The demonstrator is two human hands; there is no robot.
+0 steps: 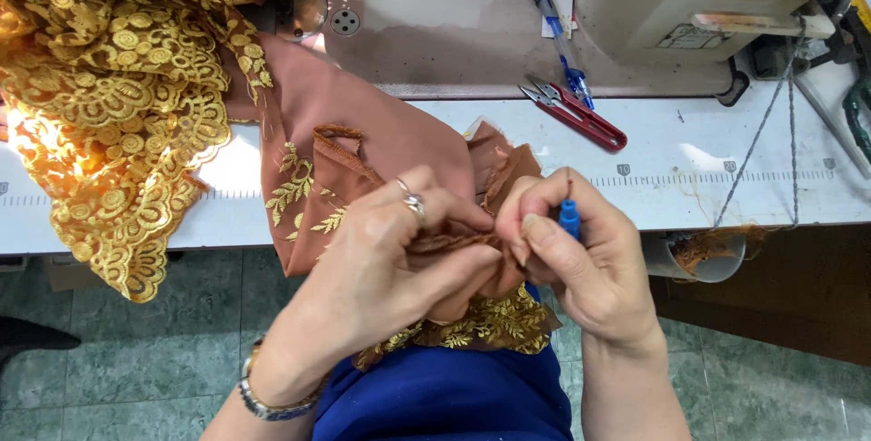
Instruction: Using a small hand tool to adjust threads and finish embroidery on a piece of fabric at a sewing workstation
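Just off the desk's [726, 146] front edge, left hand [381, 264] pinches the brown fabric seam [454, 243], running left-right; right hand [567, 259] fingers grip the blue seam ripper [569, 219] at its right end.

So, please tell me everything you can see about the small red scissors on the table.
The red thread snips lie flat on the white table, just in front of the sewing machine's base. They have red handles that look like plastic or painted metal, joined at the right end, and short silver blades pointing up-left, slightly apart. A blue pen lies close by, its tip near the blades. Neither hand touches them.
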